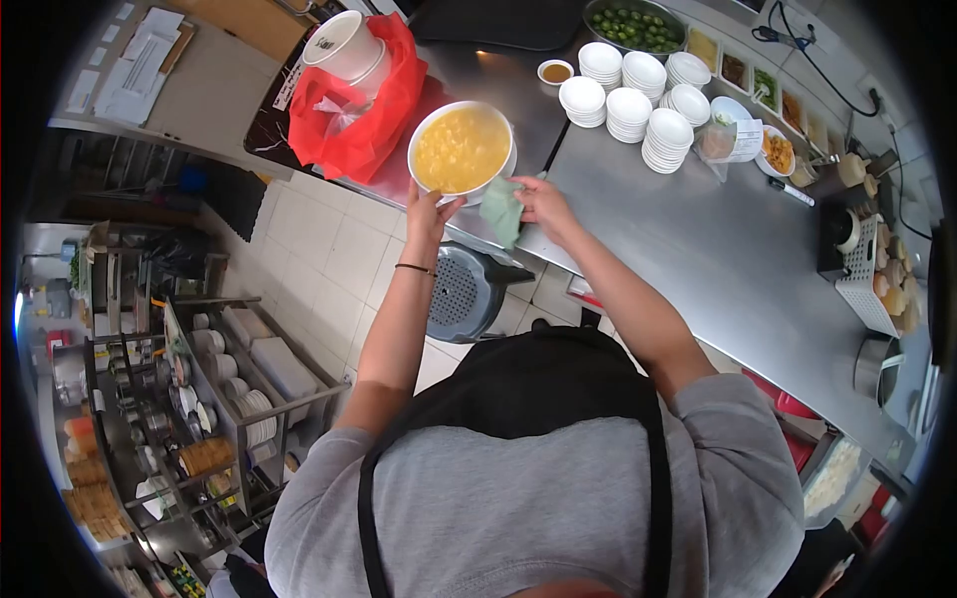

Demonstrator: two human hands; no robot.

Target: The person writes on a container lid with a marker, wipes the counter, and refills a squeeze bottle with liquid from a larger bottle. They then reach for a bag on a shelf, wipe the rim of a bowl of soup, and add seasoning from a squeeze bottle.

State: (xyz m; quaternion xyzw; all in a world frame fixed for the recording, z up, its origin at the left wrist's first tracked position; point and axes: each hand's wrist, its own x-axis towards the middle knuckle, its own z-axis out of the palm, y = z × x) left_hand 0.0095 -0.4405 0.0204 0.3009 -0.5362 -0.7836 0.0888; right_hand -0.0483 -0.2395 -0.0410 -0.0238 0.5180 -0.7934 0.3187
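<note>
A white bowl [462,149] of yellow soup-like food with lumps sits at the front edge of the steel counter. My left hand [431,211] grips its near left rim, fingers closed on it. At the bowl's near right side, my right hand [544,206] pinches a green cloth [501,211], which hangs down beside the bowl. Left of the bowl stands a red plastic bag [394,125] with white paper tubs [342,47] in and above it.
Stacks of small white bowls [627,107] and a cup of brown sauce [555,72] stand on the counter [638,219]. Behind them is a metal bowl of green produce [635,27]. A grey stool [463,289] is below; shelves of dishes [244,389] stand at left.
</note>
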